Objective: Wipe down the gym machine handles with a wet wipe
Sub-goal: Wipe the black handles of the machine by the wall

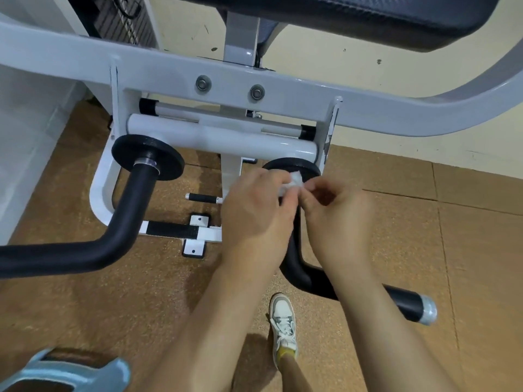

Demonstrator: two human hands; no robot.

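Observation:
Two black padded handles stick out from a white gym machine frame (198,77). The left handle (124,219) bends away to the left edge. The right handle (300,273) bends right and ends in a silver cap (427,309). A crumpled white wet wipe (295,179) sits at the top of the right handle, just under its black disc (294,165). My left hand (254,210) holds the wipe there, its fingers curled over it. My right hand (336,213) pinches the wipe's edge from the right. Both hands hide the handle's upper part.
A dark padded seat (353,21) hangs above the frame. Brown floor mats (424,222) lie below, with the machine's foot bracket (195,233) on them. My white sneaker (283,323) stands under the right handle. A light-blue object (70,374) shows at the bottom left.

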